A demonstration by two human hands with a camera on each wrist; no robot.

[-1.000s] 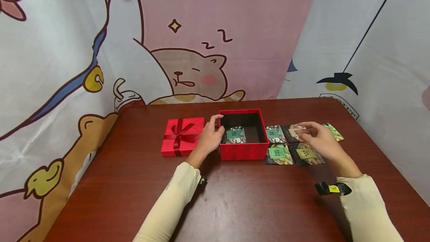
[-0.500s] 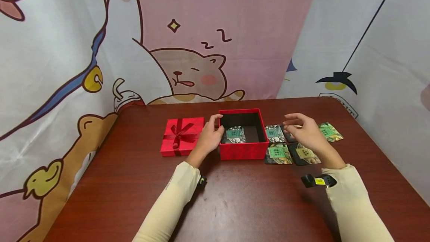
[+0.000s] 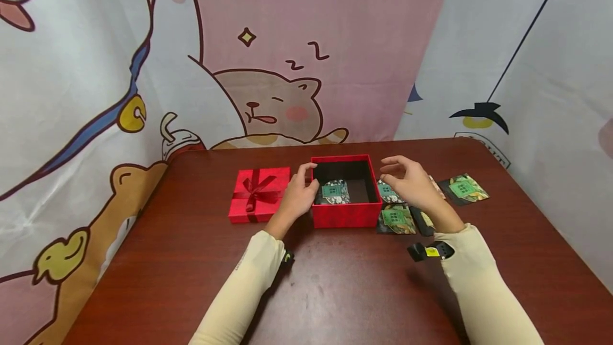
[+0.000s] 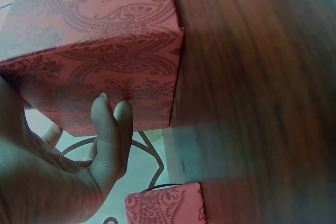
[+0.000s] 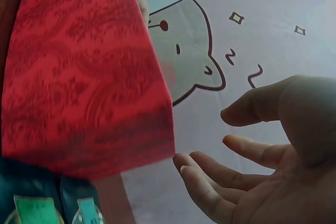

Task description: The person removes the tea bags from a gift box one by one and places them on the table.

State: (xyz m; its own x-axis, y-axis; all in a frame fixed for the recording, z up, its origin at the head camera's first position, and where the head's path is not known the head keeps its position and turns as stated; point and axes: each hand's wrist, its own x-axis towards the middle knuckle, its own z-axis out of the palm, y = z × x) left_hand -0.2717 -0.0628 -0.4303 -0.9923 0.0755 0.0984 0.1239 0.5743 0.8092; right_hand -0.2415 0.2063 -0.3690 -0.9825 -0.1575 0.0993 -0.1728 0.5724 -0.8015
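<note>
A red open gift box [image 3: 347,216] with a black inside stands on the table, a flat square packet with a green label [image 3: 333,191] lying in its left part. My left hand [image 3: 299,194] holds the box's left side, index finger and thumb at the rim, other fingers against the patterned outer wall [image 4: 131,82]. My right hand [image 3: 413,182] hovers just right of the box, fingers spread and loosely bent, nothing between them. Beneath and around it lie several more flat packets: one with a green label [image 3: 395,218], another [image 3: 390,191] at the box wall, one [image 3: 463,189] farther right.
Left of the box lies its red lid [image 3: 244,209] with a dark red ribbon bow [image 3: 256,194]. The brown wooden table [image 3: 335,286] reaches back to a cartoon-printed cloth [image 3: 378,57]. A strapped device [image 3: 431,251] sits on the right wrist.
My right hand has moved left from over the right-hand packets to beside the box, uncovering the far-right packet. The left hand stays at the box; the packet in the box has not moved.
</note>
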